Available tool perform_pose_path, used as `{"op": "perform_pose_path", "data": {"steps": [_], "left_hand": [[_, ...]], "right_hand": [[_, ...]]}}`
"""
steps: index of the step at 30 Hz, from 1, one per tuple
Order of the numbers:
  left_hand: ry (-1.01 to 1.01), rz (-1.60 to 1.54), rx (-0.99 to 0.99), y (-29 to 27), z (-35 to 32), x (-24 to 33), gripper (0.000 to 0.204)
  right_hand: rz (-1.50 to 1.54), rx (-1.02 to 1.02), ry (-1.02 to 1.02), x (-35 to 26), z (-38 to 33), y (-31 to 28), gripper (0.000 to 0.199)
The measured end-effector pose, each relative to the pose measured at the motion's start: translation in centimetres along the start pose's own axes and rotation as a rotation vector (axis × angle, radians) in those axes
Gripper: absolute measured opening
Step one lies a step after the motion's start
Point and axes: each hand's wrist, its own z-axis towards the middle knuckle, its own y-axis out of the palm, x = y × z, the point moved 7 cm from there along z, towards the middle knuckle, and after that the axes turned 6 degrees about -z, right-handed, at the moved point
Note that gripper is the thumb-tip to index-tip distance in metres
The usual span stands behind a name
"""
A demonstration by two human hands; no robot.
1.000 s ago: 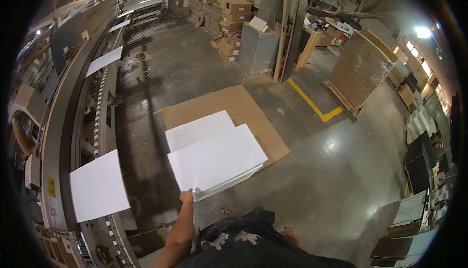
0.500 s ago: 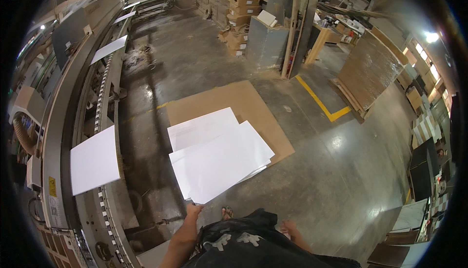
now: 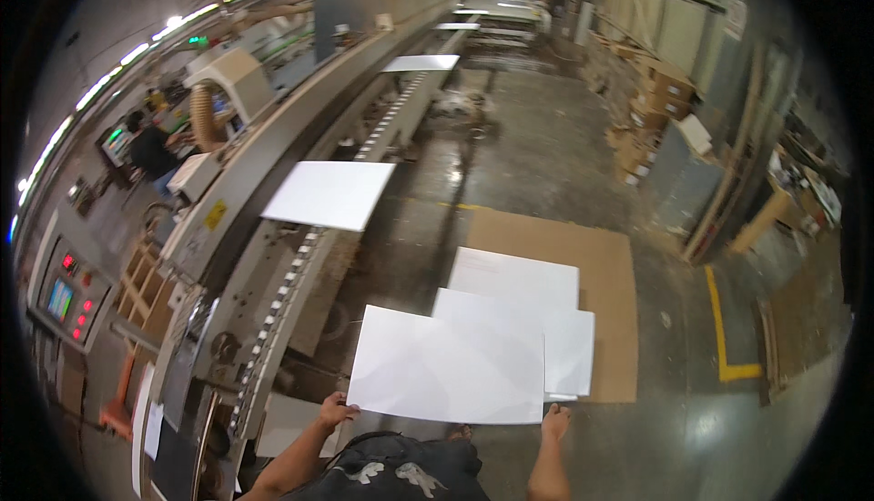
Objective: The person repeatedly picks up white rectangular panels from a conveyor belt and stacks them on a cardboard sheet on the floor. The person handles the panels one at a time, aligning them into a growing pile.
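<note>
A white rectangular board (image 3: 446,364) is held level in front of my waist. My left hand (image 3: 337,408) grips its near left corner, fingers closed on the edge. At the near right corner my right hand (image 3: 556,421) is closed on the same board. Just beyond and partly under it in view lie several more white boards (image 3: 517,273), loosely stacked and out of line. They rest on a large brown sheet (image 3: 605,319) on the floor. The held board hides part of this stack.
Along my left runs a long machine with a toothed conveyor track (image 3: 296,273). A white panel (image 3: 330,193) lies across the track, with others farther along. A control panel (image 3: 66,293) stands at far left; a person (image 3: 153,150) is beyond the machine. Cardboard boxes (image 3: 663,91) are stacked at back right.
My view has turned left toward the machine. My right hand has come from beside my body to the board, which is now lifted off the stack in both hands.
</note>
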Motion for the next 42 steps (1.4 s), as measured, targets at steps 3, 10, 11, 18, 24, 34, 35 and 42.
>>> {"op": "perform_pose_path", "data": {"steps": [3,10,11,18,24,34,35,42], "left_hand": [[0.072,-0.12,0.108,-6.1,-4.9,1.5,0.022],[0.293,-0.311,0.403,-18.0,-14.3,1.5,0.025],[0.345,-0.272,0.422,-19.5,-15.3,1.3,0.025],[0.39,-0.7,0.838,-31.6,-22.8,-7.0,0.028],[0.364,-0.69,0.951,-38.0,-24.1,-13.1,0.032],[0.263,-0.597,0.873,-38.9,-21.9,-15.3,0.029],[0.269,-0.605,0.873,-39.2,-21.8,-15.5,0.029],[0.228,-0.528,0.907,-43.3,-20.8,-17.8,0.026]], "right_hand": [[-0.056,-0.131,-0.026,-2.5,-2.6,6.0,0.052],[0.433,-0.516,0.074,-6.4,-15.7,19.8,0.073],[0.421,-0.512,0.075,-7.0,-17.6,20.0,0.069],[0.495,-0.688,-0.013,-17.0,-33.7,14.3,0.05],[0.506,-0.814,-0.208,-23.8,-46.9,8.3,0.046],[0.156,-1.292,-0.477,-25.9,-63.5,10.0,0.045],[0.061,-1.325,-0.472,-25.4,-64.6,10.0,0.047],[-0.038,-1.519,-0.379,-23.7,-70.5,10.7,0.053]]}}
